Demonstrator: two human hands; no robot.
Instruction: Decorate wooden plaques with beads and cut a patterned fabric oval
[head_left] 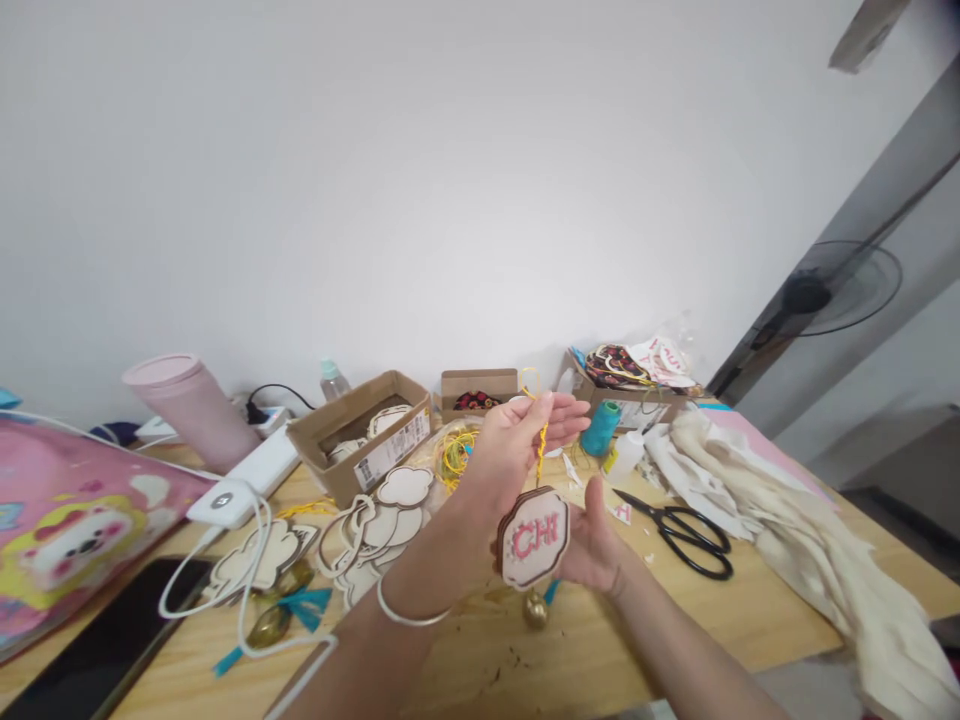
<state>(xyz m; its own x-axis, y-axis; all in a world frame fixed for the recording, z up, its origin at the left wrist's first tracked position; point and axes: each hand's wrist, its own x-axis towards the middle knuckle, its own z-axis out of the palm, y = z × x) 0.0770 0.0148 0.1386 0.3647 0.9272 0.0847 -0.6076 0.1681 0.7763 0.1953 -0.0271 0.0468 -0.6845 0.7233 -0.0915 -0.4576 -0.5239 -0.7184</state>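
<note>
Pinching the yellow cord (541, 445) high with my left hand (516, 445) draws it taut; my right hand (594, 548) cups the tag (533, 537) steady.

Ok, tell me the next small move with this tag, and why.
Probably draw the cord up a little with the left hand while the right hand steadies the tag. The cord runs from the left hand down to the tag's top, its loop shows above that hand, and the bell hangs below, so a gentle pull should set everything straight.
</note>
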